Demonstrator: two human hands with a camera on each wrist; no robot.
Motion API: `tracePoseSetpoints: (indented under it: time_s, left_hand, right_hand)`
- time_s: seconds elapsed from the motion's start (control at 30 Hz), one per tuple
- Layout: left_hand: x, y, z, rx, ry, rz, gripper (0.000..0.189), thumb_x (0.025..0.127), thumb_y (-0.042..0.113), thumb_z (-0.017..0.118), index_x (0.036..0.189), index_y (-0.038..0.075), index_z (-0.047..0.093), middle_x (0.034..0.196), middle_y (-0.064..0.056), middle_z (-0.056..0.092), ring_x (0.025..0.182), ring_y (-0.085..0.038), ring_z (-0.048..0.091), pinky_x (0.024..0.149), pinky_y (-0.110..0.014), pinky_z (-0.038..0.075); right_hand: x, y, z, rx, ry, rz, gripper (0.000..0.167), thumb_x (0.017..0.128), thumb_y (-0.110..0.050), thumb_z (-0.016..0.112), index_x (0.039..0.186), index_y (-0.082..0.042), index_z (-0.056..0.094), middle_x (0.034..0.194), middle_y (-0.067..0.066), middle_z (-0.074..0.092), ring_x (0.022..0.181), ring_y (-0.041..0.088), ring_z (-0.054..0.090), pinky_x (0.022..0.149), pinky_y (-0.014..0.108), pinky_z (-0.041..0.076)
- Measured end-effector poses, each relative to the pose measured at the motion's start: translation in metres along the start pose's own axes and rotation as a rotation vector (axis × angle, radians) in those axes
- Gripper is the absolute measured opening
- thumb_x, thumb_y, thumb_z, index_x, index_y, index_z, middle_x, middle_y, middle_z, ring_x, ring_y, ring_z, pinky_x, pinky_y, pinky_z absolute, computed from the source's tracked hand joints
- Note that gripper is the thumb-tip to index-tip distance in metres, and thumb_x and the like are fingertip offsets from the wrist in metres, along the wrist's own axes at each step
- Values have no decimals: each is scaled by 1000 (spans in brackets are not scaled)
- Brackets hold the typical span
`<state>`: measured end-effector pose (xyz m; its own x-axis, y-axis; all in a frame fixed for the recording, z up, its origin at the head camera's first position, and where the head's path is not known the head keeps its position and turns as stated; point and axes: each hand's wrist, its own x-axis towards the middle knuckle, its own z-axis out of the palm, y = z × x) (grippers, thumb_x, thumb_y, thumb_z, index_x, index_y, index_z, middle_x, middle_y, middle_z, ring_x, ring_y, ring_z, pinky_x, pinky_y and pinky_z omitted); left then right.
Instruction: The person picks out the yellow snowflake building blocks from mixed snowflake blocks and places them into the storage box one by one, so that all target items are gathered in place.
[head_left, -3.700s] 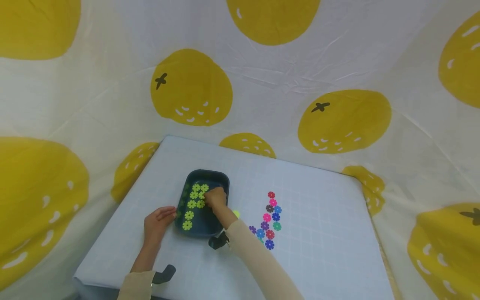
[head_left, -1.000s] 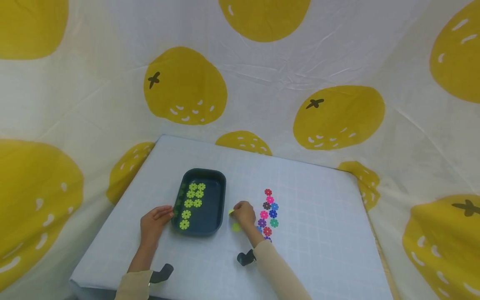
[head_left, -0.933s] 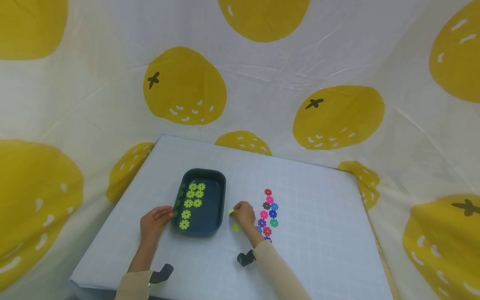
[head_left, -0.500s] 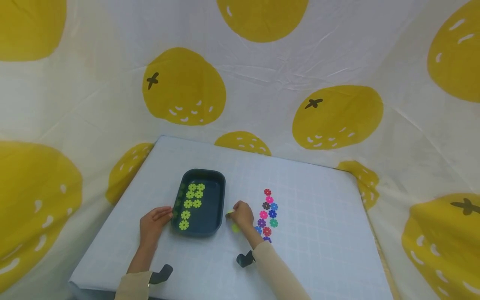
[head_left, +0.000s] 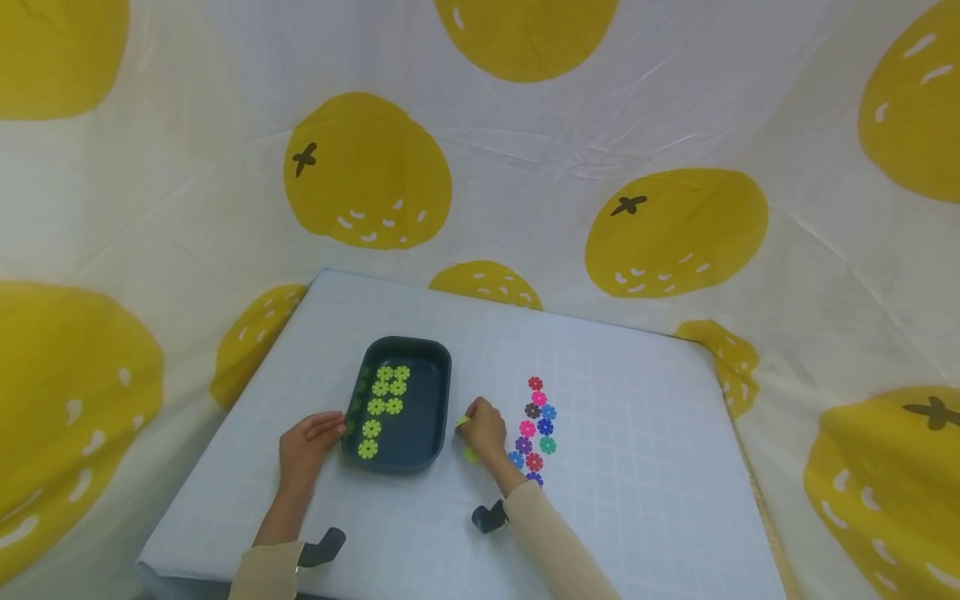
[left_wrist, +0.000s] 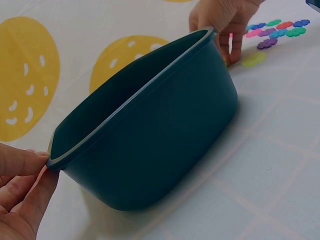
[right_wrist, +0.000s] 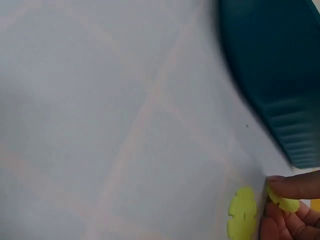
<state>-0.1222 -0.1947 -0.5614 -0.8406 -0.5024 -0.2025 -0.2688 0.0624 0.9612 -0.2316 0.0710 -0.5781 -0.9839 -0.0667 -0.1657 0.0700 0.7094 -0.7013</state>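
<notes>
A dark teal tray [head_left: 420, 421] holds several yellow-green flower-shaped plastic discs [head_left: 381, 388], laid in two columns along its left side. At the tray's left rim, my left hand [head_left: 307, 446] pinches the edge between thumb and fingers; the left wrist view shows the thumb and fingers [left_wrist: 41, 182] on either side of it. Just right of the tray, my right hand [head_left: 483, 429] pinches a yellow-green disc [right_wrist: 286, 203] between thumb and fingers, tilted on edge close over the cloth. Another yellow-green disc [right_wrist: 242, 215] lies flat beside that hand, partly covered by it in the head view.
To the right of my right hand, several red, pink, blue, purple, green and dark discs [head_left: 527, 428] lie in a rough column. A white gridded cloth [head_left: 645, 467] covers the table. Behind hangs a curtain [head_left: 525, 133] with large yellow fruit prints.
My right hand has left the tray and moved right to the table, where it now pinches a yellow-green disc. Over the last second the disc has tilted slightly. My left hand stays at the rim.
</notes>
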Motion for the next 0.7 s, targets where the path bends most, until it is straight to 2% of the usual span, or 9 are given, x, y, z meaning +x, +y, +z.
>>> tracePoseSetpoints:
  time_s: [0.1,0.17,0.3,0.37,0.43,0.5,0.57,0.7]
  left_hand:
    - [0,0,0,1,-6,2,32,91,9,71,121,1,66,119,-12,72,85,14,62,77,-5,50]
    - [1,0,0,3,-7,2,32,91,9,71,121,1,66,120,-13,71,85,14,62,77,-5,50]
    - [1,0,0,7,-6,1,32,91,9,71,121,1,66,121,-14,71,85,14,61,77,-5,50]
    - [2,0,0,7,-6,-1,32,91,9,71,121,1,66,121,-14,71,85,14,62,77,-5,50]
    - [2,0,0,4,-7,-2,32,91,9,71,121,1,66,121,-14,71,85,14,62,77,-5,50]
    - [2,0,-1,3,-10,-1,32,91,9,70,121,1,66,121,-14,70,86,14,62,78,-5,50]
    - [2,-1,-1,0,-12,0,32,91,9,70,121,1,65,122,-14,70,86,14,62,78,-5,50]
    - [1,-1,0,4,-14,7,31,91,9,70,121,0,65,122,-16,70,86,14,61,78,-5,50]
  right_hand:
    - [4,1,-5,67,-15,46,15,81,-9,76,90,-4,65,81,8,63,68,19,58,58,30,53]
    - [7,2,-9,164,-48,101,13,82,-6,75,92,-1,69,84,11,67,71,21,64,62,31,58]
    - [16,5,-15,353,-95,286,21,83,-4,75,103,2,72,100,17,70,80,23,72,71,29,61]
    - [20,6,-17,434,-95,387,28,83,-6,77,109,2,71,108,19,70,80,22,73,71,27,60]
    - [24,9,-19,510,-102,453,33,83,-7,78,113,1,70,111,19,71,79,19,73,69,25,60]
    - [28,12,-22,617,-112,490,35,83,-7,78,116,2,68,110,19,71,78,19,74,70,25,60]
    - [30,15,-26,703,-132,488,35,84,-6,77,116,2,68,108,19,72,78,19,75,71,26,60]
    - [33,15,-32,811,-134,488,32,85,-5,75,115,2,68,106,19,73,83,23,75,74,28,60]
